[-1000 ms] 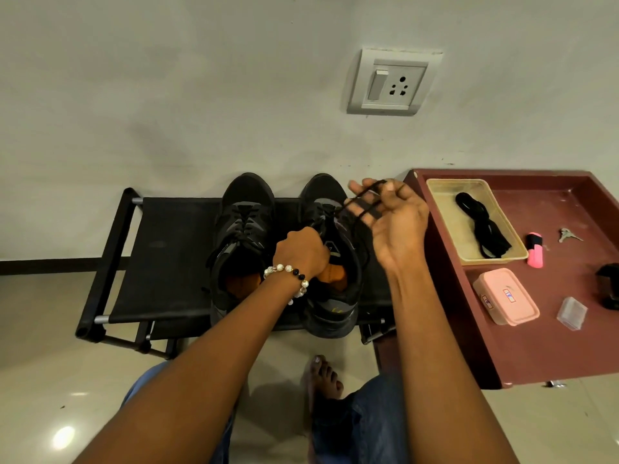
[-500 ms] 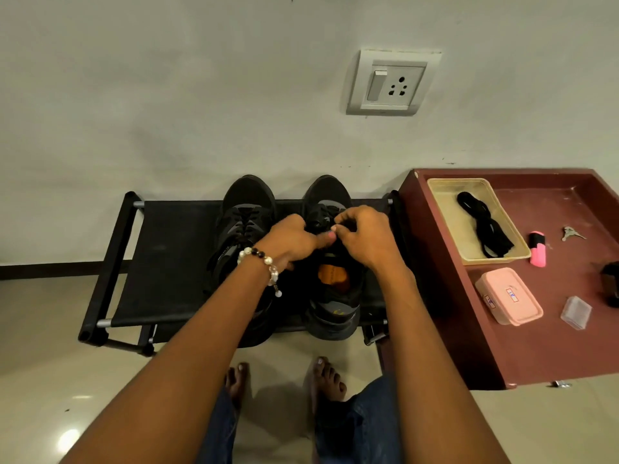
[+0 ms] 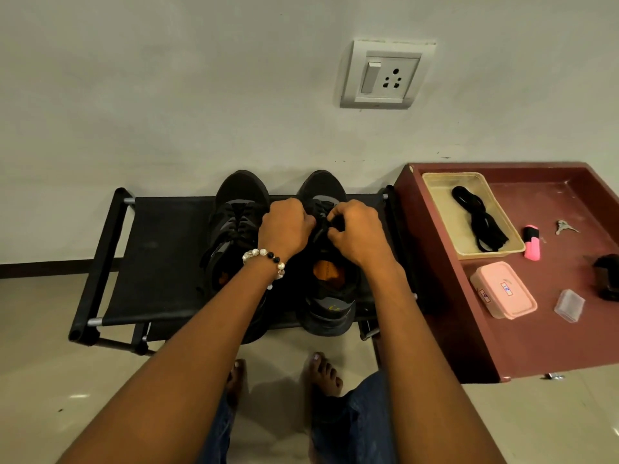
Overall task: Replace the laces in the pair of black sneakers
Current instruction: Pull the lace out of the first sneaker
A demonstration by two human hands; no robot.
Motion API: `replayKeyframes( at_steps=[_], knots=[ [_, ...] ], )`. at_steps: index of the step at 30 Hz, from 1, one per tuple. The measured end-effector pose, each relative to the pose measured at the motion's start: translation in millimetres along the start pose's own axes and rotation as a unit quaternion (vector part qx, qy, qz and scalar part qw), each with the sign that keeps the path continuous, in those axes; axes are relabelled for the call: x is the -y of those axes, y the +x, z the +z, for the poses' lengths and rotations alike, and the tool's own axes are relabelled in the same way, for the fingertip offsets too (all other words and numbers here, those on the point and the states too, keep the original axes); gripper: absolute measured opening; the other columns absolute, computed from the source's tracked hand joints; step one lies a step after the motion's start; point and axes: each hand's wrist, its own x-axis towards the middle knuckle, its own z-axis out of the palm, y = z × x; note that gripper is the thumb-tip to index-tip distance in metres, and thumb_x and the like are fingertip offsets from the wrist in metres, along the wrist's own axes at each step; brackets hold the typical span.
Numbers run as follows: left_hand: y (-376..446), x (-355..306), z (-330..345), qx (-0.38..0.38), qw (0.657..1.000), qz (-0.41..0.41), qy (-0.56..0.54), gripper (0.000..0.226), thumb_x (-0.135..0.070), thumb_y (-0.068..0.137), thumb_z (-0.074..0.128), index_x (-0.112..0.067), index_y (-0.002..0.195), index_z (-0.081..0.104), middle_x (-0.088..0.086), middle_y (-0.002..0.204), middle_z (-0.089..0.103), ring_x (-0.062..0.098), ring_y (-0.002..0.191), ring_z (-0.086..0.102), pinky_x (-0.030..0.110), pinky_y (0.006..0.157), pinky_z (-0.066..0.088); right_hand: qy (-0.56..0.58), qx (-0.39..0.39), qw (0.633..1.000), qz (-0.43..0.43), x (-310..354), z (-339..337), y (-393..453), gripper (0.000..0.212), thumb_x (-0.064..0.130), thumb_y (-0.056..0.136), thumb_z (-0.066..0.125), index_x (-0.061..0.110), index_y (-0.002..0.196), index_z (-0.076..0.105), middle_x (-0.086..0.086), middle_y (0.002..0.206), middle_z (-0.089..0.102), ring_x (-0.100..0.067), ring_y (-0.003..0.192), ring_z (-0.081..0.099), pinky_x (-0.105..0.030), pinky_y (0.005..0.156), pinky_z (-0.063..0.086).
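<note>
Pale, faintly scuffed plaster wall [image 3: 167, 95] behind, carrying a white switch-and-socket plate [image 3: 385, 74] set high and right of centre. Dark skirting strip [image 3: 40, 269] low on the left, where wall meets glossy beige floor tile [image 3: 43, 363]. Against the wall, a low black fabric rack [image 3: 160, 256] on a black tube frame with silver joints. On the rack, side by side with toes to the wall: left black sneaker [image 3: 234, 229], laced, partly hidden by the forearm; right black sneaker [image 3: 326, 296], orange insole showing in its opening. Over the tongue of the right sneaker, left hand [image 3: 284, 229] with a pearl-and-black bead bracelet [image 3: 264, 261] at the wrist, fingers curled and pinching the black lace [image 3: 323, 226]. Beside it and nearly touching, right hand [image 3: 355, 232], thumb and fingertips likewise pinched on that lace. Just right of the rack, a maroon tray-topped table [image 3: 536, 349] with raised rim. On it: a cream plastic tray [image 3: 435, 202] holding a bundled spare black lace [image 3: 479, 226]; near the tray, a pink highlighter [image 3: 532, 243]; keys [image 3: 564, 226] farther back; a pink lidded box [image 3: 504, 289] toward the front; a small clear case [image 3: 569, 304]; a dark object [image 3: 608, 276] cut by the frame edge, kind not discernible. Below, bare feet [image 3: 325, 373] on the tile and blue denim at the knees.
</note>
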Motion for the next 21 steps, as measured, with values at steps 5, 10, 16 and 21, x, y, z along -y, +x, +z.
replayKeyframes(
  at_steps=[5,10,16,21],
  knots=[
    [16,14,-7,-0.069,0.966,-0.118,-0.219,0.032,-0.017,0.094,0.048,0.008,0.078,0.058,0.020,0.075,0.066,0.032,0.062,0.070,0.048,0.058,0.059,0.025,-0.015,0.999,0.013,-1,0,-1,0.011,0.013,0.088,0.064,0.015,0.098,0.067,-0.007,0.108,0.060,-0.022,0.085,0.058,-0.025,0.068,0.039],
    [9,7,-11,-0.121,0.979,-0.113,-0.122,0.024,-0.018,0.098,0.047,0.001,0.098,0.062,0.018,0.100,0.064,0.035,0.086,0.065,0.038,0.070,0.051,0.026,-0.036,0.999,0.013,2,3,-2,0.007,0.011,0.091,0.059,0.011,0.094,0.066,-0.008,0.102,0.062,-0.025,0.088,0.061,-0.026,0.067,0.038],
    [-9,-4,-22,-0.061,0.996,-0.048,0.050,0.044,-0.033,0.089,0.067,-0.010,0.125,0.053,0.016,0.131,0.045,0.038,0.114,0.051,0.041,0.083,0.048,0.059,-0.037,0.996,0.049,1,0,-2,0.007,0.012,0.091,0.059,0.015,0.085,0.059,-0.008,0.102,0.063,-0.026,0.091,0.060,-0.027,0.070,0.037],
    [-19,-11,-14,0.171,0.985,-0.010,-0.003,0.057,-0.046,0.077,0.076,-0.013,0.118,0.056,0.007,0.108,0.061,0.026,0.090,0.065,0.040,0.076,0.058,0.084,-0.040,0.994,0.065,3,-3,-4,0.007,0.013,0.091,0.059,0.014,0.085,0.060,-0.004,0.097,0.064,-0.023,0.091,0.059,-0.026,0.070,0.035]
  ],
)
